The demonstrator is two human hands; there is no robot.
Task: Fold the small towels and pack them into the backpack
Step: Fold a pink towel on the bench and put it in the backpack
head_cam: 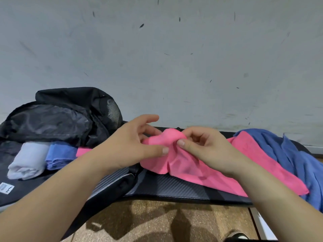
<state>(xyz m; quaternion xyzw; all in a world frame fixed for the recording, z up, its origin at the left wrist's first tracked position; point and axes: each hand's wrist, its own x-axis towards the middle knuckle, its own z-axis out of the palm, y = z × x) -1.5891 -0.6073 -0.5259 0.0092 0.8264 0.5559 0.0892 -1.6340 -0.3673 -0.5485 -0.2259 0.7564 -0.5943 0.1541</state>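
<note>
One pink towel (183, 170), bunched at its far edge, is pinched by left hand (129, 147) and right hand (206, 149); a strip of table (174, 188) is seen before it.

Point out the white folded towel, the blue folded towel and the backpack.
white folded towel (26, 159), head view, middle of its top.
blue folded towel (59, 155), head view, middle of its top.
backpack (52, 119), head view, shiny inner lining.

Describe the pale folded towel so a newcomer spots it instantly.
Find the open black fabric backpack on the left. On its near side lies the pale whitish folded towel, leftmost in a row. Unlike the blue folded towel beside it, it has no strong colour.
</note>
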